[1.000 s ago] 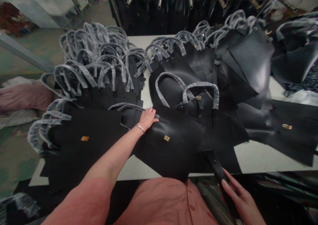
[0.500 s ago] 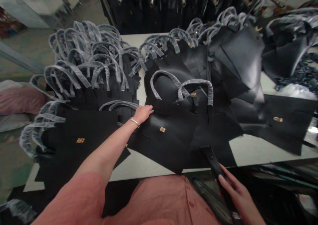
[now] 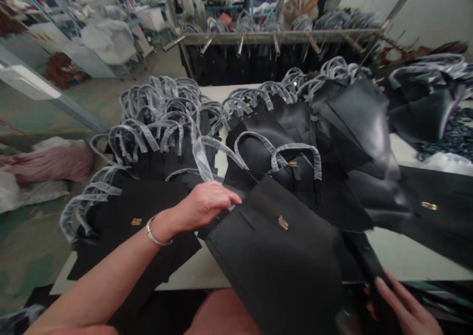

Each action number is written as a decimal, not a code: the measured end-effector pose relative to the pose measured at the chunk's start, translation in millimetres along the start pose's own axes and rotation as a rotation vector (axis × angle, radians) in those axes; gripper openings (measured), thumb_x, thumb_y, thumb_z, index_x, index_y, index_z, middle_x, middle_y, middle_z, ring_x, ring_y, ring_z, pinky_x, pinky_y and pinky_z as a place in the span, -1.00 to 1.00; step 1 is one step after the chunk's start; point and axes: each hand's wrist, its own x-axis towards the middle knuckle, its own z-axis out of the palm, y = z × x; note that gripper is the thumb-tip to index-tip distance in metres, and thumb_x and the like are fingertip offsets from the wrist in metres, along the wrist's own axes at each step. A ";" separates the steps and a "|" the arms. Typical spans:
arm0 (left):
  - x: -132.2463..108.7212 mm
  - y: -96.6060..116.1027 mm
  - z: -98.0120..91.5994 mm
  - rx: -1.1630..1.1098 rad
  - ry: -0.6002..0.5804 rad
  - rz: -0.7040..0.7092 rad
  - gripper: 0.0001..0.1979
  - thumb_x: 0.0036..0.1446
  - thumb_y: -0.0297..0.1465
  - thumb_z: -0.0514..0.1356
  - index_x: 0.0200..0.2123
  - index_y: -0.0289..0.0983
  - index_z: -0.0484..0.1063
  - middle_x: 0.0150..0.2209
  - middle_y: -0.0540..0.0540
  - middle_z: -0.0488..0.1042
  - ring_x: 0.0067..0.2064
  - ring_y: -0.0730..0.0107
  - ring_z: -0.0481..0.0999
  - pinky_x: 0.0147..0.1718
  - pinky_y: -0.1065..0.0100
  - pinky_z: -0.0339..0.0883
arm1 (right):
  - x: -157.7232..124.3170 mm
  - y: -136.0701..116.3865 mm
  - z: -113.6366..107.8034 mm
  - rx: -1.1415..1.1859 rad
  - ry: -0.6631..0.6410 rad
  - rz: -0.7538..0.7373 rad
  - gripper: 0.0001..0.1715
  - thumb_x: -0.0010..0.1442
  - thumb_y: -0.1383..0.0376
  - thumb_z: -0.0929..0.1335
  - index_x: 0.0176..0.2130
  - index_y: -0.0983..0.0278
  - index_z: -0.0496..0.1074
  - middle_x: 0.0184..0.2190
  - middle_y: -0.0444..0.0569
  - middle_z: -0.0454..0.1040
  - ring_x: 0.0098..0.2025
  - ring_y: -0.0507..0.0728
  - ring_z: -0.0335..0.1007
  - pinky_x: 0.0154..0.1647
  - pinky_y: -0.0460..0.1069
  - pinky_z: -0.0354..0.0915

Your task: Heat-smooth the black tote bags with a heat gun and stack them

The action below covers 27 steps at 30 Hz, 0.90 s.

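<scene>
My left hand [image 3: 209, 204], with a bracelet at its wrist, is closed on the upper edge of a black leather bag panel [image 3: 281, 256]. The panel has a small gold clasp plate [image 3: 283, 222], and its plastic-wrapped handle [image 3: 204, 160] sticks up behind my fingers. It is lifted at a tilt, its lower part hanging past the table's front edge. At the lower right my right hand [image 3: 402, 300] grips a long black leather strap [image 3: 364, 256] with a small stud. The strap's far end lies close to the panel; its lower end is hidden.
On the white table [image 3: 391, 251], more black panels [image 3: 148, 202] with wrapped handles are piled left and behind. Another panel with a gold clasp [image 3: 429, 206] lies at the right. A metal rack [image 3: 258, 37] hung with bags stands beyond. Pink and white bundles [image 3: 48, 162] lie at the left.
My left hand has raised the bag panel off the table and drawn it closer, its handle now upright. The strap in my right hand has shifted right. My view has tilted up.
</scene>
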 end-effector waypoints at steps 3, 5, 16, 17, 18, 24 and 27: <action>-37.2 -25.9 43.6 0.132 -0.228 -0.173 -0.68 0.20 -0.63 -0.01 -0.17 -0.22 0.46 0.00 -0.07 0.50 0.04 0.30 0.46 0.10 0.17 0.29 | 3.4 -5.7 -3.1 0.003 0.024 0.054 0.08 -0.19 -0.13 0.48 0.24 0.15 0.26 -0.47 -0.06 0.59 -0.51 0.21 0.50 -0.59 -0.02 0.41; -57.5 -39.4 82.2 0.224 -0.230 -0.348 -0.53 0.10 -0.71 -0.03 -0.04 -0.22 0.44 0.11 -0.12 0.42 0.16 0.21 0.37 0.21 0.04 0.19 | 4.3 -12.1 0.0 -0.007 -0.007 0.035 0.12 -0.23 -0.15 0.49 0.24 0.16 0.27 -0.42 -0.04 0.60 -0.49 0.20 0.50 -0.57 -0.02 0.41; -52.6 25.6 258.8 0.047 0.001 -0.436 -0.61 0.20 -0.50 0.11 0.11 -0.24 0.31 0.25 -0.20 0.23 0.30 0.13 0.17 0.28 0.02 0.09 | -10.6 -56.4 133.7 -0.206 -0.620 -0.061 -0.09 0.08 -0.07 0.39 0.28 0.25 0.18 -0.57 -0.15 0.46 -0.68 0.01 0.33 -0.70 -0.13 0.19; -54.5 25.8 267.2 0.061 0.005 -0.421 -0.58 0.20 -0.52 0.09 0.14 -0.25 0.28 0.27 -0.22 0.20 0.32 0.12 0.13 0.29 0.01 0.06 | -9.1 -58.2 143.9 -0.216 -0.641 -0.053 -0.10 0.10 -0.06 0.38 0.28 0.26 0.17 -0.58 -0.15 0.44 -0.70 0.02 0.32 -0.72 -0.13 0.17; -57.0 24.8 273.5 0.071 0.009 -0.404 -0.55 0.20 -0.54 0.07 0.16 -0.26 0.25 0.29 -0.24 0.17 0.33 0.12 0.10 0.30 0.02 0.04 | -7.5 -60.3 152.6 -0.223 -0.652 -0.045 -0.11 0.11 -0.06 0.37 0.28 0.26 0.17 -0.59 -0.16 0.43 -0.71 0.02 0.31 -0.74 -0.13 0.15; -65.8 18.7 280.1 0.077 0.019 -0.344 -0.52 0.18 -0.55 0.04 0.19 -0.30 0.22 0.30 -0.25 0.14 0.35 0.15 0.04 0.33 0.07 -0.03 | -0.5 -76.9 182.9 -0.211 -0.677 -0.061 -0.14 0.17 -0.04 0.35 0.30 0.28 0.13 -0.61 -0.16 0.41 -0.73 0.02 0.30 -0.78 -0.14 0.16; -64.3 20.4 279.3 0.080 0.033 -0.365 -0.53 0.18 -0.56 0.02 0.18 -0.29 0.23 0.30 -0.21 0.14 0.35 0.18 0.04 0.33 0.09 -0.04 | 1.3 -75.3 181.2 -0.219 -0.683 -0.074 -0.15 0.17 -0.04 0.36 0.30 0.26 0.13 -0.60 -0.16 0.41 -0.72 0.01 0.31 -0.78 -0.14 0.16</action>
